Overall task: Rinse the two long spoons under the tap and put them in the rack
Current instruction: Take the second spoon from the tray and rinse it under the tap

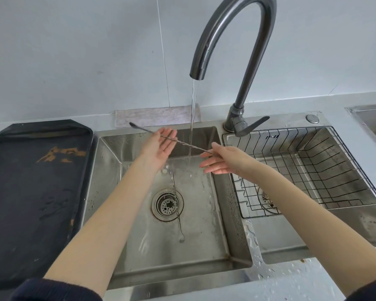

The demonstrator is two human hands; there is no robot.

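One long thin metal spoon point(186, 144) with a twisted stem lies level under the running water from the tap point(232, 31). My right hand point(223, 159) pinches its right end between thumb and fingers. My left hand point(162, 145) is open, palm up, and the stem rests across its fingers, with the spoon's bowl sticking out to the far left. A second long spoon point(176, 205) lies on the floor of the left sink basin point(204, 224), across the drain. The black wire rack point(326, 161) sits in the right basin with nothing in it.
A black tray point(30, 192) with brown stains lies on the counter left of the sink. A grey cloth point(152, 117) is behind the basin. The tap lever point(251, 127) points right. Water drops cover the divider and front counter.
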